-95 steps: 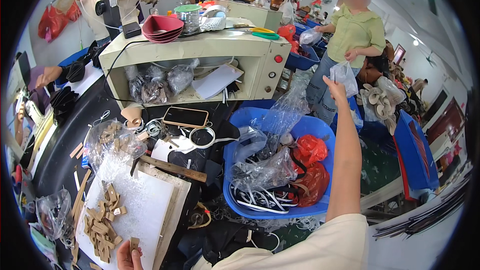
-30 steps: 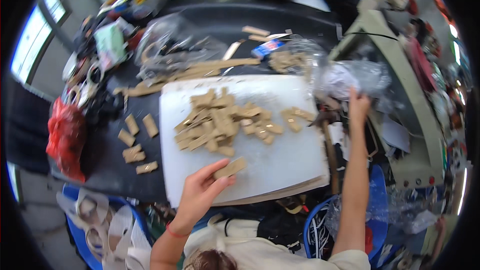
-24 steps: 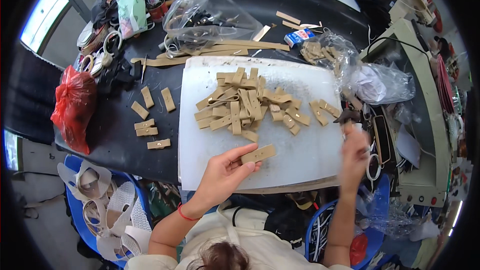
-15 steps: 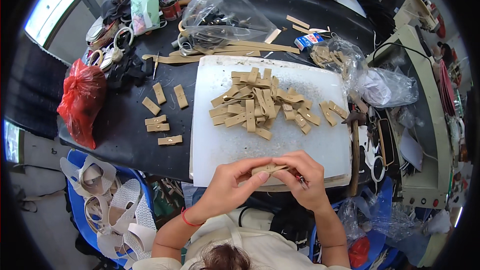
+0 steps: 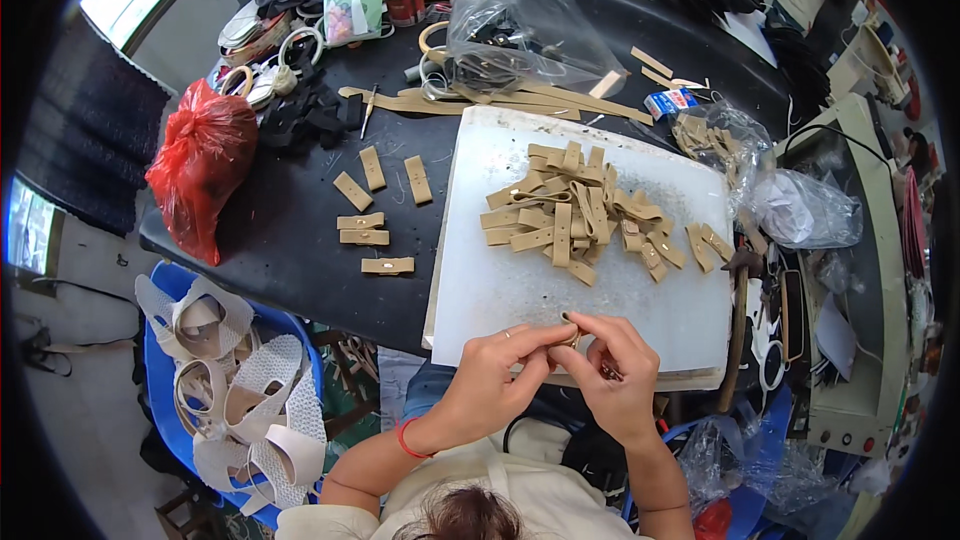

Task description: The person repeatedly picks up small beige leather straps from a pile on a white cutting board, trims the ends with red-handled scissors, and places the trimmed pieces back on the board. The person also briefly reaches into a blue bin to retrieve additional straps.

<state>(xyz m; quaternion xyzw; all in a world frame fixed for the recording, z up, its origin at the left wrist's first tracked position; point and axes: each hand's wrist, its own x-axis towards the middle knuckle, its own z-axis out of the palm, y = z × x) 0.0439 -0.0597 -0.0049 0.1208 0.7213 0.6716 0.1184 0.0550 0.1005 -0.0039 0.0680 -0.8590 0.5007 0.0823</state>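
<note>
Meanwhile both hands, left point(image 5: 495, 385) and right point(image 5: 612, 375), pinch one tan strap piece point(image 5: 572, 337) at the white board's point(image 5: 520, 290) near edge; a strap heap point(image 5: 585, 215) lies beyond, loose pieces point(image 5: 372, 208) on the dark surface point(image 5: 300, 230).

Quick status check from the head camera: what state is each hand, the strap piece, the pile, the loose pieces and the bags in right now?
Left hand: fingers pinched on the tan strap piece.
Right hand: pinching the same piece.
Tan strap piece: held over the white board's near edge.
Strap pile: heaped, overlapping, on the board.
Loose strap pieces: flat, spread on the black table.
Red bag: closed, bulging.
Clear bag: crumpled.
</note>
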